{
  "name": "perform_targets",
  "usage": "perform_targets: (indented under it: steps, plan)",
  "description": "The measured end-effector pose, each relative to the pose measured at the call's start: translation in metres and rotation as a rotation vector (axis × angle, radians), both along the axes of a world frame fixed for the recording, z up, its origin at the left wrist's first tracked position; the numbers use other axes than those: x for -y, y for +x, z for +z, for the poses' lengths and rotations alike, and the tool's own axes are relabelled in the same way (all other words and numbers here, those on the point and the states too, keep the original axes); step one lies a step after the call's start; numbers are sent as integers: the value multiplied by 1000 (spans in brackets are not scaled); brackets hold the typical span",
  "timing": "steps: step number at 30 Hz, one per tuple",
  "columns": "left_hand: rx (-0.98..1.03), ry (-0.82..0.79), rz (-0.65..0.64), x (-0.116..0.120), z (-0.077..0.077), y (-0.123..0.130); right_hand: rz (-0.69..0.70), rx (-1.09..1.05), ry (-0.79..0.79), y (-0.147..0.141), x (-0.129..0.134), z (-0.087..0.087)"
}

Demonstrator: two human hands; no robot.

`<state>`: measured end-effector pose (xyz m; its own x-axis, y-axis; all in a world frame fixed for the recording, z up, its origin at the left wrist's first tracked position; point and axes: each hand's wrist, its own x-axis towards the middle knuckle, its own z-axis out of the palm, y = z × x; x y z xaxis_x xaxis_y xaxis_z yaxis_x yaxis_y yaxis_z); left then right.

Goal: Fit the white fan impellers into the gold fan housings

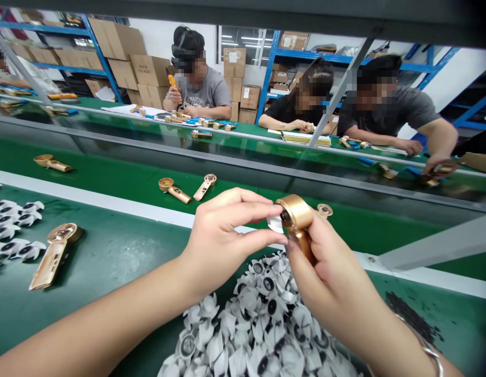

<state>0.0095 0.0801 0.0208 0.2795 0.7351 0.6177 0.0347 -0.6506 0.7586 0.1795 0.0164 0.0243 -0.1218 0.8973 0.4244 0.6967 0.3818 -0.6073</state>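
Note:
My right hand [325, 256] is wrapped round a gold handheld fan body [300, 212], its round head up and its handle in my palm. Between the thumb and fingers of my left hand [223, 225] is a white fan blade [275, 224], held right at the open side of the gold head. Whether the blade sits on the shaft is hidden by my fingers. Below both hands lies a big heap of white fan blades [246, 319], some showing black round centres. Another gold fan half [50, 256] rests on the green table to the left.
Several gold fan bodies, such as one [174, 190] beyond my left hand, lie on the green belt [109, 183]. More fan blades [11, 225] are at the far left. A grey metal post [434, 246] slants at right. Co-workers sit across the line, before boxes [148, 76].

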Motion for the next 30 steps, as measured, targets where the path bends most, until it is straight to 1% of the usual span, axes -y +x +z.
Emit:
perform_targets:
  steps: [2,3,5,9,11,14,18,21,24,27,30]
  plan:
    - [14,-9,1,1,0,1,11,-1,-7,0,-1,-1]
    - [28,-45,-9,2,0,2,21,4,-10,1,-1,-1]
    - [75,-188,-51,4,1,3,43,23,-8,3,-1,-2]
    - [271,-560,-189,7,6,6,56,49,1,8,-1,-3]
    - [349,-665,-260,7,9,7,54,35,-14,10,-1,-3]
    - [389,-739,-319,6,12,6,72,6,-42,10,-1,-2]
    - [400,-773,-339,5,12,6,69,19,-20,7,-3,-2]
    - [400,-815,-327,3,11,7,44,113,54,5,-5,-5]
    - [396,-924,-318,1,10,6,10,214,127,5,-5,-10]
    - [377,-1027,-321,1,9,4,-18,309,198,11,-5,-16]
    - [373,-1072,-340,0,5,3,-10,420,247,22,-9,-27]
